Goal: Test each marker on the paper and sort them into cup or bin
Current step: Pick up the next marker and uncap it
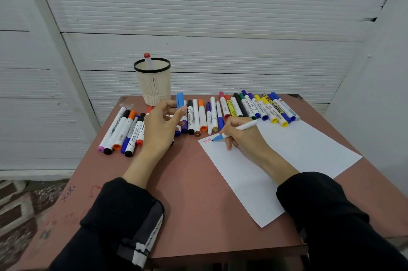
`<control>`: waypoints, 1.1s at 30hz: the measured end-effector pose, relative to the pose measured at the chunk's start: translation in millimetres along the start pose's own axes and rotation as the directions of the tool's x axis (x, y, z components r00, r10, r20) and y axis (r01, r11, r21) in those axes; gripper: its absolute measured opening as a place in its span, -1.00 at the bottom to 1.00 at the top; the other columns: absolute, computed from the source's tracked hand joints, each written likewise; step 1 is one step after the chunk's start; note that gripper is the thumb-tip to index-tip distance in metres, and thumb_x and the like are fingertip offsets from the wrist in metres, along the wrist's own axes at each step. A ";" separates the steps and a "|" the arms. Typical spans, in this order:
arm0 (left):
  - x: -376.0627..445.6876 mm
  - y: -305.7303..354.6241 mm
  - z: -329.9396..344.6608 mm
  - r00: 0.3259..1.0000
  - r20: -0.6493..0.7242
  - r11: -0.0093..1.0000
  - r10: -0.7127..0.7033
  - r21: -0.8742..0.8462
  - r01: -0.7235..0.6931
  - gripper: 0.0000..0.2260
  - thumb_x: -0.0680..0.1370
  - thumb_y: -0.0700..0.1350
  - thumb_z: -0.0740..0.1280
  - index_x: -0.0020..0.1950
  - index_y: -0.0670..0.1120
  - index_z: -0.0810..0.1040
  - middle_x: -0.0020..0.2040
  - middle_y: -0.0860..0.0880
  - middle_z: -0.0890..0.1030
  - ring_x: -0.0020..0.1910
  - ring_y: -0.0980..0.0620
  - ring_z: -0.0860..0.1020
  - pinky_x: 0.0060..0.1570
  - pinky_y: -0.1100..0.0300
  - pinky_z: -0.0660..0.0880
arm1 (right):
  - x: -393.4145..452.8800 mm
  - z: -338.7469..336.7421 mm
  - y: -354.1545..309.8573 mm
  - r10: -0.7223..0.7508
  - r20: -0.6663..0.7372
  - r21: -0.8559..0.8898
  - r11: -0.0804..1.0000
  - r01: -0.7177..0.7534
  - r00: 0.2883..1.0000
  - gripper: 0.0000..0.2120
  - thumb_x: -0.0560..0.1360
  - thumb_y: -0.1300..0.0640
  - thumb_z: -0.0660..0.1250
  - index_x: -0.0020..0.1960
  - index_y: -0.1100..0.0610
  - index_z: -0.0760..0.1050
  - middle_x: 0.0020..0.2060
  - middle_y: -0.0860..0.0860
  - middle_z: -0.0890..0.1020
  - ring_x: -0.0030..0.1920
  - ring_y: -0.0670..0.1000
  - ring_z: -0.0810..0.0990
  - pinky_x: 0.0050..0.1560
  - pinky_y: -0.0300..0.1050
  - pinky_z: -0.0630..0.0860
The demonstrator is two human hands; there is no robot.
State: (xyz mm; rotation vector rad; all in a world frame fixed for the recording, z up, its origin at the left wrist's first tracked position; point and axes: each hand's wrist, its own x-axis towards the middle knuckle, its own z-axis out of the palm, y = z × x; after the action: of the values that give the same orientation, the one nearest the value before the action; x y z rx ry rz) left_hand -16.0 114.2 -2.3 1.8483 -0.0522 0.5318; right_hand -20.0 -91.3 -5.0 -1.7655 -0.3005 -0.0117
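Seated at a reddish-brown tabletop [189,193], a person in black sleeves gripped a white-barrelled marker with a blue tip [234,131] in the right hand [241,136], fingers curled round the barrel and the tip touching the top left corner of a white sheet of paper [287,160]. Just left of the tip, the pink handwritten word "Test" [207,141] was on the sheet. The left hand [160,129] was raised above the table and pinched the marker's light blue cap [180,100] between thumb and fingertips, the cap held upright. Behind both hands, a long row of capped markers in mixed colours [254,107] lay side by side across the far part of the table, running from a purple-capped one at the left end to blue- and yellow-capped ones at the right; the left hand hid part of the row. A cream mesh pen cup with a black rim [153,82] stood at the table's far edge, beyond the left hand, holding one white marker with a red cap [148,61] that stuck up above the rim. White ribbed wall panels [220,27] rose behind the table.
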 end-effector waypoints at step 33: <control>-5.1 4.9 -0.5 0.986 0.084 0.978 0.141 0.143 -0.152 -0.81 0.55 -0.14 0.36 0.10 0.11 0.56 0.11 0.11 0.54 -0.08 0.37 0.48 -0.05 0.37 0.44 | -2.0 -11.7 -24.1 0.057 0.028 0.413 0.909 -0.063 0.998 -0.83 0.58 0.28 0.20 -0.17 0.12 0.46 -0.21 0.18 0.67 -0.36 -0.02 0.45 -0.32 -0.18 0.37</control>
State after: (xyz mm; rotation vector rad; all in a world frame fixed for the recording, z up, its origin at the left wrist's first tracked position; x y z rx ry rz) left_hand -22.2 111.8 0.2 2.0209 -0.2044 0.5827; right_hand -25.1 -98.6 20.3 -1.3511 -0.2384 0.1034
